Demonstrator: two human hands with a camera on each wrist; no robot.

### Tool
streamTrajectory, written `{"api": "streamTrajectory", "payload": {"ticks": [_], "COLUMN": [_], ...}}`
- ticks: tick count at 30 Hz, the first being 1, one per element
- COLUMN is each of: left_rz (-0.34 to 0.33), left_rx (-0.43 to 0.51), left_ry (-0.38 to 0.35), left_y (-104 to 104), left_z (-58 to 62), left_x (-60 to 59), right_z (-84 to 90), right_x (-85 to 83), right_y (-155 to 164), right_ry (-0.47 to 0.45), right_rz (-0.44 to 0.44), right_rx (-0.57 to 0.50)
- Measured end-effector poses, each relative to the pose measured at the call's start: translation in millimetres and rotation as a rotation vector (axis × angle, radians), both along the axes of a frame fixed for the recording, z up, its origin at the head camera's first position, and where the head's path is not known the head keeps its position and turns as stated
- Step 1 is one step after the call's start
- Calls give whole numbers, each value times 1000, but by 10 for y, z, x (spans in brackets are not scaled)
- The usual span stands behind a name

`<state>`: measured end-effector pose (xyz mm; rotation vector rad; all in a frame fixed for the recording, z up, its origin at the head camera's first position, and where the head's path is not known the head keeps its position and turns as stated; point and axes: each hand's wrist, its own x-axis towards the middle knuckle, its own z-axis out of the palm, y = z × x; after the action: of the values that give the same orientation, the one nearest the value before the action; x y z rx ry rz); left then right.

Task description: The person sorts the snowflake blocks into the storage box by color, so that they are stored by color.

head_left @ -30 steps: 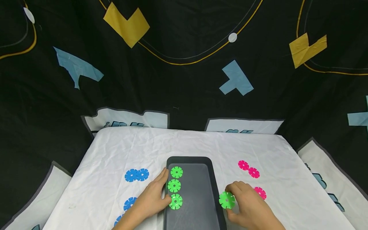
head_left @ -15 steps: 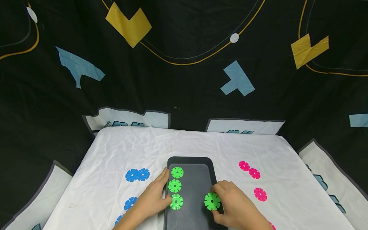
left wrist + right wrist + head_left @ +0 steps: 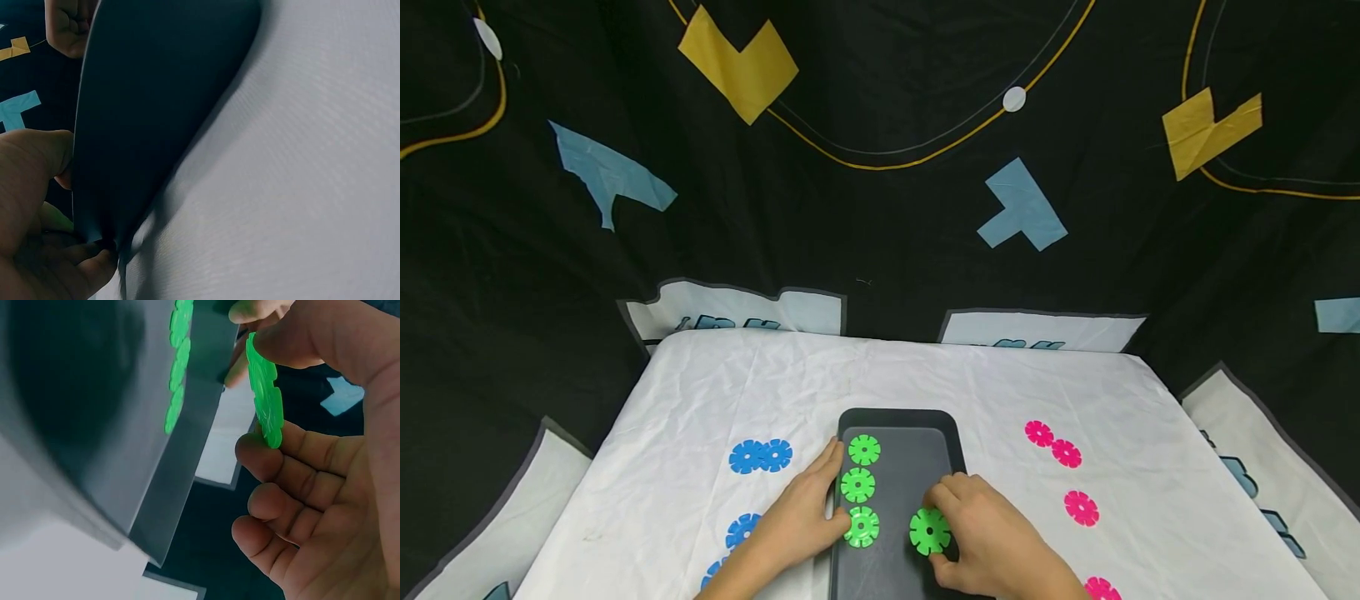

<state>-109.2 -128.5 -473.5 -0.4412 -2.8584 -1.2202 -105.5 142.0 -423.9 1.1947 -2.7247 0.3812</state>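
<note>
In the head view, my left hand [image 3: 801, 517] grips the left rim of the dark grey tray [image 3: 901, 458], its thumb over the edge. The left wrist view shows those fingers at the tray's side [image 3: 144, 112]. My right hand [image 3: 988, 533] pinches a green notched disc [image 3: 929, 532] between thumb and index finger, above the tray's right part. In the right wrist view this disc [image 3: 267, 394] is held edge-on, apart from the tray. Down the tray's left side lie three green discs [image 3: 858, 485] in a column, the nearest beside my left thumb.
Blue notched discs [image 3: 761, 456] lie on the white cloth [image 3: 910, 375] left of the tray, some partly behind my left arm. Several pink discs [image 3: 1082, 507] lie to the right. A black curtain [image 3: 850, 233] hangs behind the table.
My right hand has carried the green disc leftward, from beyond the tray's right rim to above the tray. More pink discs show behind it. My left hand stays on the rim.
</note>
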Motion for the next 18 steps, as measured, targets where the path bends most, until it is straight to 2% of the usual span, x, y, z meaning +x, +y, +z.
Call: {"api": "streamTrajectory", "payload": {"ticks": [8, 18], "left_rz": [8, 2], "left_rx": [-1, 2], "left_ry": [13, 12], "left_y": [5, 5], "left_z": [7, 19], "left_x": [8, 11], "right_z": [10, 49], "right_x": [10, -38], "right_y": [-96, -189], "right_ry": [-48, 61], "right_rz": [19, 119], "right_rx": [62, 62]}}
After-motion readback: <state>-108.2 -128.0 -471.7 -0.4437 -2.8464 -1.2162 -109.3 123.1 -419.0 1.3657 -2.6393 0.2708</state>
